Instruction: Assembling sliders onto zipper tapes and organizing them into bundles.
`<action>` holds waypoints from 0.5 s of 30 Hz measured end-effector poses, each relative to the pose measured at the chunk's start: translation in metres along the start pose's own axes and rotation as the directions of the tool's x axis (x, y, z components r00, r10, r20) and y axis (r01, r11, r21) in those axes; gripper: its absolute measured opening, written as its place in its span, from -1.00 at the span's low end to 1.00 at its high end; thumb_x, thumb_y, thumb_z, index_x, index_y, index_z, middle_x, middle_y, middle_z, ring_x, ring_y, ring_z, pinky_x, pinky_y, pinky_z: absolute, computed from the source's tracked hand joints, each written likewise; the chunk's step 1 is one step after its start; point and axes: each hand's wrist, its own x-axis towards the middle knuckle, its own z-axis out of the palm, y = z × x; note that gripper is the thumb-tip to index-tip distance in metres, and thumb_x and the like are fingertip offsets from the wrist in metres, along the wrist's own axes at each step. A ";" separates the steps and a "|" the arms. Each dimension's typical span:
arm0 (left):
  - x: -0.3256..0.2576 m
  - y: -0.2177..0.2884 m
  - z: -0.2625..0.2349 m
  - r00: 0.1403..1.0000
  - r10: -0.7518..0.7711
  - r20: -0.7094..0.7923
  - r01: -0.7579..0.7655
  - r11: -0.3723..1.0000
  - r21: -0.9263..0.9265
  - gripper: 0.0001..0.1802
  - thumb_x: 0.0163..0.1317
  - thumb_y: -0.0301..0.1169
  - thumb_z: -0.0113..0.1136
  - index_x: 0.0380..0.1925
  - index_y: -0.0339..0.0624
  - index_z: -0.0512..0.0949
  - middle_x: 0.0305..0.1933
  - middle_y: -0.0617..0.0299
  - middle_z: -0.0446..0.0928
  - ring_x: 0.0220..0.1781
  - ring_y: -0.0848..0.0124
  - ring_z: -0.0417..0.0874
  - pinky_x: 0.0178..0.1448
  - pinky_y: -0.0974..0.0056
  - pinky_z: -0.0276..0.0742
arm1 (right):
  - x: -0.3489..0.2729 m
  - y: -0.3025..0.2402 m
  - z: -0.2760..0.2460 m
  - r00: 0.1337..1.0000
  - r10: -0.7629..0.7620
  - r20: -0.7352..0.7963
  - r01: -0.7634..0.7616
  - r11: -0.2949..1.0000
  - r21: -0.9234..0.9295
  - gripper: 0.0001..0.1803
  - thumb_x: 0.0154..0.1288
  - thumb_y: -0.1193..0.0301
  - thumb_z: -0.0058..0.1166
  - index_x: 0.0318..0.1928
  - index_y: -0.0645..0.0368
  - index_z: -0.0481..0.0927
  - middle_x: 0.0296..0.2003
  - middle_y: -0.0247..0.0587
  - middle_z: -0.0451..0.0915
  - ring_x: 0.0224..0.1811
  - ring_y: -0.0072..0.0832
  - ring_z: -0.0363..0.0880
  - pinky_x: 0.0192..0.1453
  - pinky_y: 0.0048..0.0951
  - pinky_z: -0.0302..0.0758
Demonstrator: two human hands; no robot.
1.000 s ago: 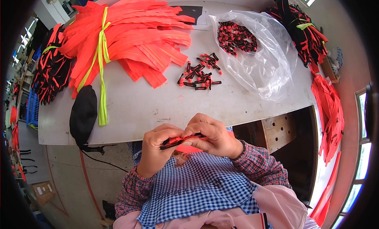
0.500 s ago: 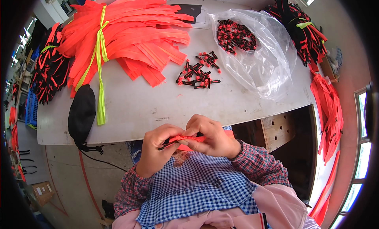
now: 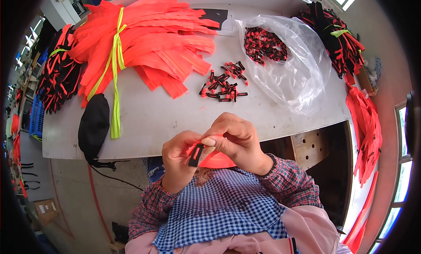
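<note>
Right now I'm holding a flat orange webbing strap [image 3: 218, 159] btwn both hands, just off the near edge of the pale grey worktable [image 3: 175, 118], over my checked apron. My left hand [image 3: 179, 159] is pinching a small black plastic clip [image 3: 195, 154] w/ thumb and fingers closed narrow around it, and my right hand [image 3: 234, 140] is curled tight, fingertips pressing the strap end at the clip. Whether the strap is already through the clip I can't tell, fingers are covering it. To do this bit well, I reckon I should be keeping the strap end flat and square to the clip, no twist, and gripping close to the tip so it isn't buckling. Further out on the table, a loose heap of small black-and-red clips [image 3: 222, 86] is lying well apart from my hands, w/ a clear plastic bag of more clips [image 3: 280, 56] to its right and a big bundle of orange straps tied w/ yellow tape [image 3: 144, 43] to its left.
</note>
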 end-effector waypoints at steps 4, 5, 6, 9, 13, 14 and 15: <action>0.012 0.003 0.013 0.987 0.103 -0.122 -0.127 0.971 -0.201 -0.86 0.24 -0.53 0.37 -0.22 -0.28 0.63 -0.26 0.23 0.63 -0.31 0.54 0.59 -0.21 0.41 0.49 | 0.014 -0.016 0.006 0.995 0.054 -0.088 -0.041 0.988 0.147 -0.89 0.32 0.44 0.30 -0.28 0.23 0.68 -0.42 -0.36 0.53 -0.37 -0.60 0.45 -0.28 -0.54 0.37; 0.015 0.005 0.013 0.984 0.114 -0.134 -0.144 0.962 -0.232 -0.87 0.25 -0.54 0.35 -0.21 -0.29 0.64 -0.27 0.23 0.63 -0.33 0.54 0.58 -0.22 0.40 0.49 | 0.022 -0.022 0.004 0.996 -0.007 -0.089 0.014 0.997 0.076 -0.88 0.33 0.46 0.28 -0.30 0.26 0.65 -0.43 -0.35 0.52 -0.38 -0.60 0.44 -0.28 -0.53 0.37; 0.017 0.007 0.013 0.985 0.116 -0.130 -0.144 0.962 -0.234 -0.87 0.25 -0.54 0.35 -0.21 -0.29 0.64 -0.27 0.23 0.63 -0.33 0.54 0.58 -0.22 0.40 0.49 | 0.028 -0.031 0.003 0.996 -0.008 -0.093 0.015 0.997 0.073 -0.88 0.33 0.46 0.28 -0.30 0.26 0.65 -0.43 -0.35 0.52 -0.38 -0.60 0.44 -0.28 -0.53 0.37; 0.021 0.006 0.016 0.988 0.079 0.131 -0.062 0.989 -0.133 -0.86 0.27 -0.56 0.30 -0.17 -0.32 0.64 -0.28 0.22 0.59 -0.26 0.55 0.59 -0.14 0.37 0.56 | 0.061 -0.061 -0.009 0.933 0.032 -0.357 0.083 0.949 0.303 -0.88 0.40 0.43 0.21 -0.18 0.24 0.64 -0.34 -0.40 0.60 -0.30 -0.65 0.49 -0.24 -0.57 0.40; 0.028 -0.014 0.018 0.986 -0.001 0.165 0.014 0.997 -0.074 -0.85 0.26 -0.52 0.34 -0.20 -0.32 0.64 -0.31 0.25 0.57 -0.23 0.58 0.59 -0.09 0.40 0.59 | 0.132 -0.115 -0.078 0.817 -0.264 -0.512 0.422 0.879 0.222 -0.76 0.51 0.34 0.02 -0.04 0.25 0.59 -0.26 -0.29 0.64 -0.26 -0.51 0.58 -0.18 -0.46 0.53; 0.032 -0.019 0.009 0.970 -0.110 0.216 0.131 0.987 -0.088 -0.85 0.28 -0.49 0.33 -0.20 -0.31 0.64 -0.28 0.32 0.57 -0.22 0.61 0.57 -0.10 0.39 0.59 | 0.140 -0.118 -0.098 0.772 -0.349 -0.531 0.511 0.838 0.190 -0.71 0.55 0.30 -0.06 0.02 0.27 0.56 -0.25 -0.23 0.65 -0.26 -0.43 0.61 -0.17 -0.39 0.59; 0.036 -0.013 0.001 0.956 -0.162 0.244 0.192 0.975 -0.107 -0.84 0.28 -0.47 0.33 -0.19 -0.31 0.64 -0.28 0.36 0.57 -0.23 0.63 0.55 -0.13 0.40 0.57 | 0.141 -0.121 -0.128 0.770 -0.349 -0.534 0.510 0.840 0.187 -0.71 0.55 0.30 -0.06 0.02 0.27 0.56 -0.25 -0.23 0.65 -0.26 -0.43 0.61 -0.17 -0.39 0.59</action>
